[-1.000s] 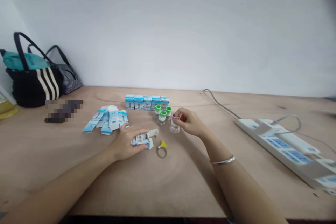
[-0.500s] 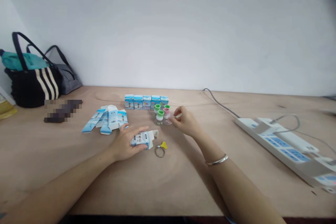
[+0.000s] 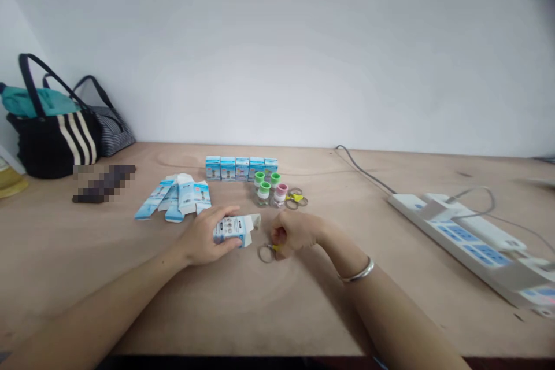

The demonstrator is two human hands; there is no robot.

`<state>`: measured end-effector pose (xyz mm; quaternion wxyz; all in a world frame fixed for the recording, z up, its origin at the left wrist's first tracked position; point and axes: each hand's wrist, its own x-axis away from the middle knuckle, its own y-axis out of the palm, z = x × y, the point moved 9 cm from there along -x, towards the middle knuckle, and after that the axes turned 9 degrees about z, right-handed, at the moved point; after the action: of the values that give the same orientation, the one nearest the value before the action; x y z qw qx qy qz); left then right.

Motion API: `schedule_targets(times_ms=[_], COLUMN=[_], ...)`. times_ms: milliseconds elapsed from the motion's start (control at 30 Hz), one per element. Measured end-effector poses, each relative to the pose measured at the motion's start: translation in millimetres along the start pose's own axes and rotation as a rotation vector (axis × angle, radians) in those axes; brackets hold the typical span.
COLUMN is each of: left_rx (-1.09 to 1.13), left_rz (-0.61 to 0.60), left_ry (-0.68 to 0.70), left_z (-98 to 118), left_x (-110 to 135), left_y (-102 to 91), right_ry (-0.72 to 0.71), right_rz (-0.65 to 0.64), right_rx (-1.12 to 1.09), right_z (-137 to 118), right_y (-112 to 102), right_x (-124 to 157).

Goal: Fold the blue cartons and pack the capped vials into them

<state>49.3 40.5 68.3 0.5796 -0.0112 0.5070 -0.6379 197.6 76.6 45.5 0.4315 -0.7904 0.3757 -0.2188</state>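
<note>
My left hand [image 3: 206,238] rests on a small blue-and-white carton [image 3: 236,229] with its flap open, fingers wrapped over it on the wooden table [image 3: 277,300]. My right hand [image 3: 295,232] is curled with its fingertips pinching a metal ring with a yellow tab [image 3: 267,252] just right of the carton. Behind them stand small clear bottles, some with green caps [image 3: 263,192] and one with a pink cap [image 3: 281,193]. More rings with a yellow tab [image 3: 296,199] lie beside the pink-capped bottle.
A row of upright blue cartons [image 3: 241,168] stands at the back. Flattened blue cartons [image 3: 176,198] lie to the left. A striped black bag [image 3: 54,130] sits far left, a white power strip [image 3: 472,243] with cable at right.
My right hand set the pink-capped bottle down beside the green-capped ones, then came back toward me and closed on the ring with the yellow tab. The left hand stayed on the carton.
</note>
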Motion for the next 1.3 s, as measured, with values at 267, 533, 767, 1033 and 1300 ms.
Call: schedule_targets(times_ms=[267, 533, 767, 1033, 1300], left_rx=[-0.029, -0.010, -0.138, 0.017, 0.037], left_rz=[-0.015, -0.008, 0.060, 0.071, 0.154], left_ry=[-0.022, -0.050, 0.213, 0.209, 0.018], left_z=[-4, -16, -6, 3, -18], left_x=[1, 1, 4, 4, 3], left_y=[1.6, 7.7, 12.3, 15.3, 6.3], right_ry=[0.207, 0.531, 0.632, -0.157, -0.356], right_rz=[0.104, 0.506, 0.764, 0.936, 0.455], right_rx=[0.224, 0.268, 0.422, 0.165, 0.040], right_z=[36, 97, 89, -18, -53], right_y=[-34, -98, -108, -83, 0], right_x=[6, 26, 30, 18, -6])
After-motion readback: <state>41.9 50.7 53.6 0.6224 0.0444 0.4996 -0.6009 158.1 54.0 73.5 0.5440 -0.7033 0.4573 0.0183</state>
